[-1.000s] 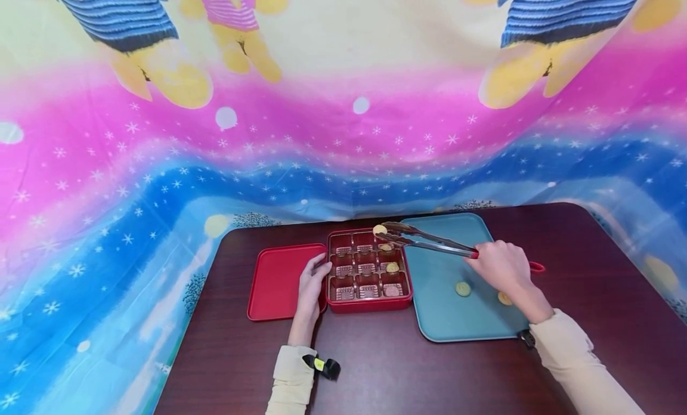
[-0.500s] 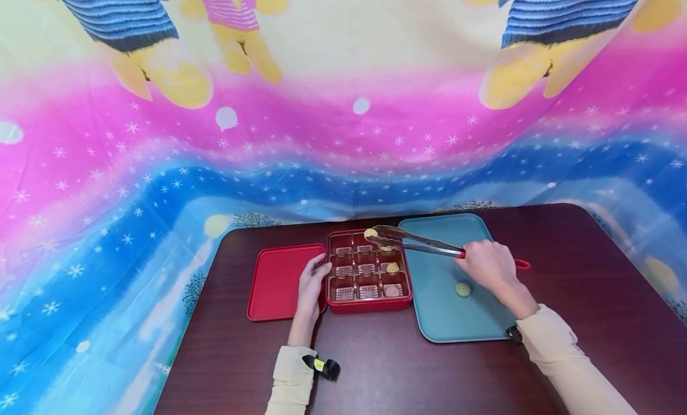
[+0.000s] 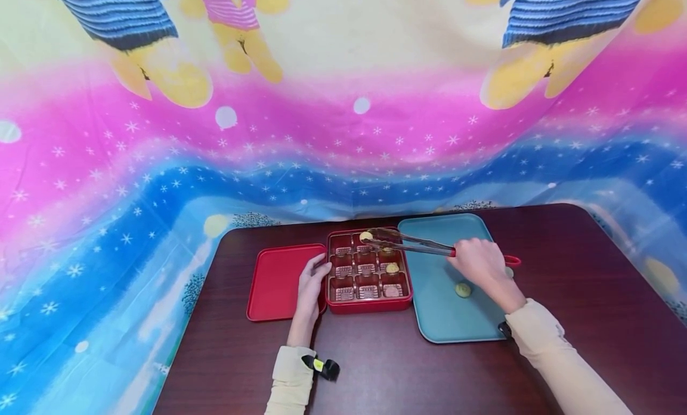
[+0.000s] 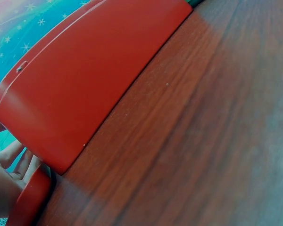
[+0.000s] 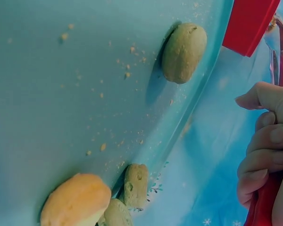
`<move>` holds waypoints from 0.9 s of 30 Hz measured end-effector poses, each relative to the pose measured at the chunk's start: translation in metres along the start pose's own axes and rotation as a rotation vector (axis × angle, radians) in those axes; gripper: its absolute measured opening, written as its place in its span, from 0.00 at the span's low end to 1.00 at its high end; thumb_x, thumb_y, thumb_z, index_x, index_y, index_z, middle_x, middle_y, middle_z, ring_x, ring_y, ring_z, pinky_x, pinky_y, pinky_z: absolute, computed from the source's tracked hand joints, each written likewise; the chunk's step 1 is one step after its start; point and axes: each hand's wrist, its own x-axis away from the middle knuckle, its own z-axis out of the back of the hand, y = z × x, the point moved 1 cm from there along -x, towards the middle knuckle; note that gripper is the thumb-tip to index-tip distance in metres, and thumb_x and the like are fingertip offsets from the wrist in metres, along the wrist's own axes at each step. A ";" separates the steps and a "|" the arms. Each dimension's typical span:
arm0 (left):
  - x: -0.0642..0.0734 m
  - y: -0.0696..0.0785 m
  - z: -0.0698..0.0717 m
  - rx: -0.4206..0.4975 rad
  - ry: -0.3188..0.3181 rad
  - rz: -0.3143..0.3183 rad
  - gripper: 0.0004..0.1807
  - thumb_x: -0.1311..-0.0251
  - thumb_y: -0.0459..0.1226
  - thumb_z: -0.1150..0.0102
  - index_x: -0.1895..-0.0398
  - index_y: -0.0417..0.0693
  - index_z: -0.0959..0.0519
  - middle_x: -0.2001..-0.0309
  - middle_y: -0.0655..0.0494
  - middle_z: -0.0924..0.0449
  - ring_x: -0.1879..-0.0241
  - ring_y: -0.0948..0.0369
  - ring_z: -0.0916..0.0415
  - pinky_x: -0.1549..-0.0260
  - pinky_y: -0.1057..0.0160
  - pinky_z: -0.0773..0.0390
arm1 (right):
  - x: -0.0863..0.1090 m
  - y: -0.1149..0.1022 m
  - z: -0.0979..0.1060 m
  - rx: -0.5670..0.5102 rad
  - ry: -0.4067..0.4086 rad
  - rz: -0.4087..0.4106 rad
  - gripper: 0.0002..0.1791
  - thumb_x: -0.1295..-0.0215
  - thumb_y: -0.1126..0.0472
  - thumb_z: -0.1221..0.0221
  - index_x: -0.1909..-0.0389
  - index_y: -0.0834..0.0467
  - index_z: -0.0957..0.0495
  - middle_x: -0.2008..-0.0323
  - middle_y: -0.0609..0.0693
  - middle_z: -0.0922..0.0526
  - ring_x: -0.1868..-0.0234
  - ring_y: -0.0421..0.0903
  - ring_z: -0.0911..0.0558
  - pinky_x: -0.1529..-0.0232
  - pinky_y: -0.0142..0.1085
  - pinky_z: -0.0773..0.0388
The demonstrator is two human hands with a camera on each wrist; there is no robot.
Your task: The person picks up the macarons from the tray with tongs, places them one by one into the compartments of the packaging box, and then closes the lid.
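My right hand (image 3: 479, 263) grips red-handled metal tongs (image 3: 413, 246), its fingers curled round the handle in the right wrist view. At the tongs' tips a round pale-yellow cookie (image 3: 366, 236) is over the back middle compartment of a red box (image 3: 370, 306). The box has a brown divided liner; a yellow cookie (image 3: 392, 268) sits in its middle right compartment. Another, behind that one, is mostly hidden by the tongs. My left hand (image 3: 309, 287) rests against the box's left side with fingers extended; in the left wrist view its fingers show at the corner of the box wall (image 4: 85, 89).
A blue-green tray (image 3: 445, 322) lies right of the box, holding a greenish cookie (image 5: 185, 52), an orange-yellow cookie (image 5: 75, 202) and crumbs. A red lid (image 3: 279, 284) lies left of the box. Behind the dark wooden table (image 3: 370, 367) hangs a printed cloth (image 3: 322, 135).
My right hand has moved left with the tongs, carrying the cookie from the box's back right corner to above the back middle compartment and lower. My left hand has stayed in place.
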 end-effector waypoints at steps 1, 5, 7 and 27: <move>0.000 0.000 0.000 -0.001 0.000 0.000 0.26 0.29 0.40 0.38 0.30 0.42 0.25 0.39 0.44 0.22 0.43 0.53 0.23 0.44 0.60 0.24 | -0.001 0.000 -0.001 0.005 0.001 0.002 0.28 0.40 0.53 0.26 0.90 0.52 0.33 0.92 0.46 0.37 0.88 0.45 0.32 0.86 0.44 0.28; 0.000 0.000 0.000 -0.001 0.000 0.004 0.26 0.29 0.40 0.38 0.30 0.43 0.25 0.39 0.44 0.22 0.42 0.53 0.23 0.43 0.59 0.25 | -0.002 -0.001 -0.003 0.011 -0.005 0.007 0.27 0.39 0.53 0.27 0.89 0.52 0.33 0.91 0.45 0.37 0.88 0.45 0.31 0.86 0.45 0.27; 0.000 0.001 0.000 0.000 0.000 0.002 0.26 0.29 0.40 0.38 0.30 0.43 0.25 0.39 0.45 0.22 0.43 0.53 0.24 0.43 0.58 0.25 | -0.002 -0.001 -0.003 0.010 -0.006 0.011 0.28 0.39 0.53 0.27 0.89 0.51 0.34 0.91 0.45 0.37 0.88 0.45 0.31 0.86 0.45 0.28; 0.002 0.002 0.001 -0.004 -0.005 -0.027 0.26 0.29 0.40 0.38 0.31 0.42 0.25 0.39 0.44 0.23 0.44 0.54 0.24 0.42 0.55 0.25 | 0.016 0.012 0.006 -0.175 -0.015 -0.141 0.24 0.39 0.48 0.28 0.80 0.56 0.31 0.87 0.47 0.34 0.86 0.46 0.33 0.86 0.39 0.35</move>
